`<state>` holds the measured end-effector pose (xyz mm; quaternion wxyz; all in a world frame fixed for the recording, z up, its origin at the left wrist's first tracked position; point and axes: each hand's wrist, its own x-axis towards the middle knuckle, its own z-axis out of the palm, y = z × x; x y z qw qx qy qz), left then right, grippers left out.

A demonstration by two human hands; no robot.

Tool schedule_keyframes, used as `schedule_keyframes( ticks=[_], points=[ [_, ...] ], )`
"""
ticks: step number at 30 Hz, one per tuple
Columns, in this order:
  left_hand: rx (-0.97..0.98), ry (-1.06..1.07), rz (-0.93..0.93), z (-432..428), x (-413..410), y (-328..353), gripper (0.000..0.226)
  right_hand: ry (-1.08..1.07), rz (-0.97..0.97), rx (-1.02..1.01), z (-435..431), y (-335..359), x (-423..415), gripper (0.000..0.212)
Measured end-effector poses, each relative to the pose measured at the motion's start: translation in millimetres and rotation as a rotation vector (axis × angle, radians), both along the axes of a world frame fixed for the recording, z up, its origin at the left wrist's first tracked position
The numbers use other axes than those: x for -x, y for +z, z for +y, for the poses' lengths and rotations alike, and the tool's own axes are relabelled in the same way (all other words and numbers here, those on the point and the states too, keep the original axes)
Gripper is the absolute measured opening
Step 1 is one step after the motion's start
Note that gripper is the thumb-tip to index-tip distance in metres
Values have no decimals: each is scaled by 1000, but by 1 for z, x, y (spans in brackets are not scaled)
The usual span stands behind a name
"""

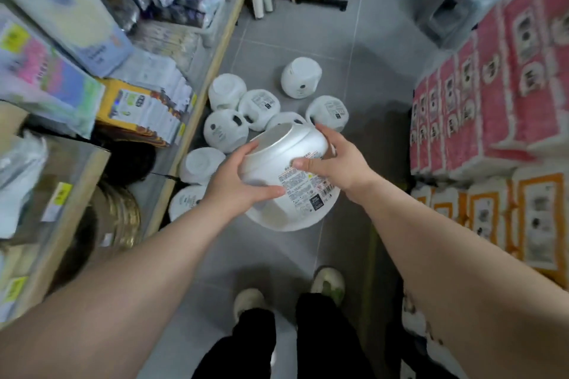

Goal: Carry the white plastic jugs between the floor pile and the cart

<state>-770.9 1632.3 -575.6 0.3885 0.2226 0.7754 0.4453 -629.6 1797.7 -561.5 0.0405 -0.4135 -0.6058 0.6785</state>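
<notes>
From the head camera, looking down a narrow shop aisle, both hands hold one large white jug [286, 175] tipped on its side above the grey tiled floor [363, 77], its flat base turned up and away and its printed label [308, 189] facing the camera; the left hand [237, 181] cups the near left flank, fingers wrapped over toward the base rim and thumb lying across the front just short of the label; the right hand [334, 160] clasps the right side, fingers curled over the far shoulder and thumb pressed on the label's upper edge; so the jug sits between the two palms, held up off the floor, out in front of the person's shoes [328, 283]; to handle it well, I judge the grip should stay broad with palms opposed, since the smooth rounded plastic looks liable to slip or roll if only fingertips bear it; beyond the hands lies a cluster of like white jugs [260, 104] on the floor, mostly base-up or on their sides, close to the wooden shelf [197, 101] at left; stacked pink packs [492, 77] line the right.
</notes>
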Motion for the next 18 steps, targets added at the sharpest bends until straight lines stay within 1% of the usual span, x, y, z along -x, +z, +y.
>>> schedule_keyframes(
  ticks=[4,6,8,12,16,17,18],
  points=[
    [-41,49,47,-50,23,84,96,35,61,-14,-45,81,26,104],
    [-66,73,80,-75,34,119,93,63,98,-46,-68,114,41,105],
    [-82,102,116,-98,45,146,94,94,119,-91,-88,140,58,104],
    [-103,211,185,-139,64,185,94,192,185,-188,-115,175,95,95],
    [-117,337,252,-170,74,216,88,313,255,-156,-133,198,131,109],
    [-112,381,260,-177,75,222,89,354,272,-143,-136,202,140,107],
    [-106,429,269,-184,74,228,90,398,287,-141,-140,205,149,98]
  ],
)
